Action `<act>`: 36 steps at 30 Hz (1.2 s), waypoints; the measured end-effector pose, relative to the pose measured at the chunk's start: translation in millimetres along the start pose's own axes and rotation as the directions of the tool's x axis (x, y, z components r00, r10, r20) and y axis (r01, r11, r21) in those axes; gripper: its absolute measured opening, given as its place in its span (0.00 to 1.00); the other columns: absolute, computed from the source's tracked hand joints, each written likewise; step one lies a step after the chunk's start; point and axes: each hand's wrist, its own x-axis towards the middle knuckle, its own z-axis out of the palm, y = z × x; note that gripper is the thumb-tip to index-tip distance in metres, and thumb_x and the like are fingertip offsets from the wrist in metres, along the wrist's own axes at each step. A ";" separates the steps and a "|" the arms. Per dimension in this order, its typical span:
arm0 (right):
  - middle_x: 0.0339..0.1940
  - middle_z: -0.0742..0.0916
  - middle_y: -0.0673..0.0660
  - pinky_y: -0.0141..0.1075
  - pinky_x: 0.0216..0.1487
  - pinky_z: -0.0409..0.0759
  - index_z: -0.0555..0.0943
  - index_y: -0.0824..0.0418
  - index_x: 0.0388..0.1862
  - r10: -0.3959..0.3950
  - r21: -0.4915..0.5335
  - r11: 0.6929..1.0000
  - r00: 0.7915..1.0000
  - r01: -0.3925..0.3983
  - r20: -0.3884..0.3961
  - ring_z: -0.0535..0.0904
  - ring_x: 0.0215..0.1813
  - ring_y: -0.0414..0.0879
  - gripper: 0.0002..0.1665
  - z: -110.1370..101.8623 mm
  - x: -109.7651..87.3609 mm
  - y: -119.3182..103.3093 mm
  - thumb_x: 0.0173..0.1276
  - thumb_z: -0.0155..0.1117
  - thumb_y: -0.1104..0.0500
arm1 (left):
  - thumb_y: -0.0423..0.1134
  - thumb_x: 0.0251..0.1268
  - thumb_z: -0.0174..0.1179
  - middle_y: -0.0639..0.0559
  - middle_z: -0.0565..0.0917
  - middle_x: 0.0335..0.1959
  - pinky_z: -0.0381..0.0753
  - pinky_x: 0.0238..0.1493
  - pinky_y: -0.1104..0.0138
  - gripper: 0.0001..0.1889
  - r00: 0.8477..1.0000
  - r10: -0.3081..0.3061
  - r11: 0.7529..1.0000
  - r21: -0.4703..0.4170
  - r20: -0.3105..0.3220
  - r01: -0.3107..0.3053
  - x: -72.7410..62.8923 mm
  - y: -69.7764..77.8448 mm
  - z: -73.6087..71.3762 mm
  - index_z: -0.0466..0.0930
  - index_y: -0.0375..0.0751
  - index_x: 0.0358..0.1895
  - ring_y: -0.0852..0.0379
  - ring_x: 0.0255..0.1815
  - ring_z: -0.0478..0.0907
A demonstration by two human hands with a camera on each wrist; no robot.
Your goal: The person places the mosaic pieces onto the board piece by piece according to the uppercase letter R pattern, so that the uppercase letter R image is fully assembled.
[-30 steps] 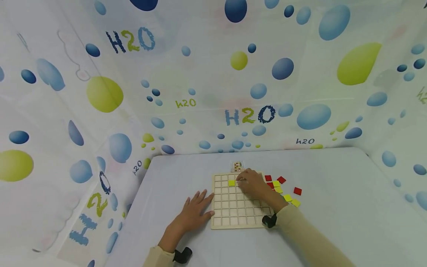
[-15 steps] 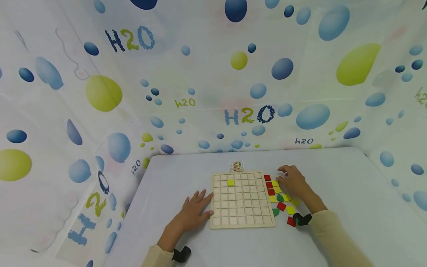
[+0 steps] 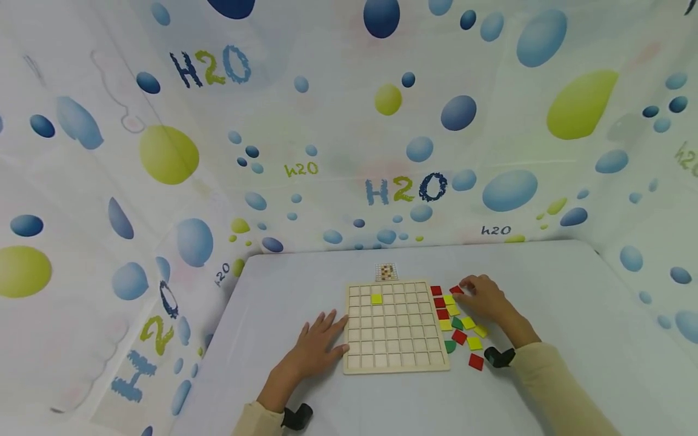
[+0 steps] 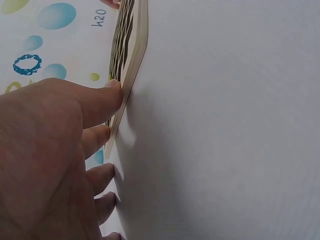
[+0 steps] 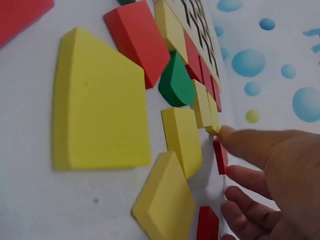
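A light wooden grid board (image 3: 395, 330) lies on the white table with one yellow tile (image 3: 377, 299) in a cell near its far left. My left hand (image 3: 320, 345), fingers spread, rests beside the board; its thumb and a fingertip touch the left edge (image 4: 132, 70). To the right of the board, my right hand (image 3: 484, 298) pinches a red tile (image 5: 220, 156), lying on the table, between thumb and index finger. Its thumb tip is right at the corner of a small yellow tile (image 5: 212, 115). The other right fingers are loosely bent.
A small printed pattern card (image 3: 386, 272) lies behind the board. Loose red, yellow and green pieces, such as a green one (image 5: 177, 82) and a large-looking yellow one (image 5: 102, 107), are scattered right of the board. A patterned curtain (image 3: 349, 133) hangs behind the table (image 3: 572, 303).
My right hand has moved from over the board to the loose pieces on the right, then lowered onto a red tile there. My left hand has stayed at the board's edge.
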 end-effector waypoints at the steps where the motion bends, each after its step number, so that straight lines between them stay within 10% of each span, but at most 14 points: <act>1: 0.53 0.82 0.66 0.57 0.61 0.79 0.81 0.66 0.61 -0.007 -0.006 1.000 1.000 0.007 -0.006 0.75 0.53 0.58 0.25 1.1 1.5 -1.2 0.75 0.70 0.51 | 0.53 0.78 0.60 0.36 0.60 0.84 0.49 0.78 0.27 0.35 1.000 -0.003 1.000 0.000 0.001 0.003 -0.5 -0.5 0.0 0.65 0.46 0.82 0.30 0.85 0.53; 36: 0.59 0.78 0.68 0.58 0.71 0.76 0.76 0.66 0.66 -0.018 0.063 0.998 1.000 0.016 0.026 0.74 0.58 0.60 0.19 6.0 13.9 -6.3 0.80 0.61 0.61 | 0.53 0.78 0.60 0.37 0.60 0.84 0.48 0.78 0.28 0.35 1.000 0.009 1.000 0.002 -0.014 -0.009 -0.6 -4.9 4.1 0.65 0.47 0.82 0.31 0.85 0.52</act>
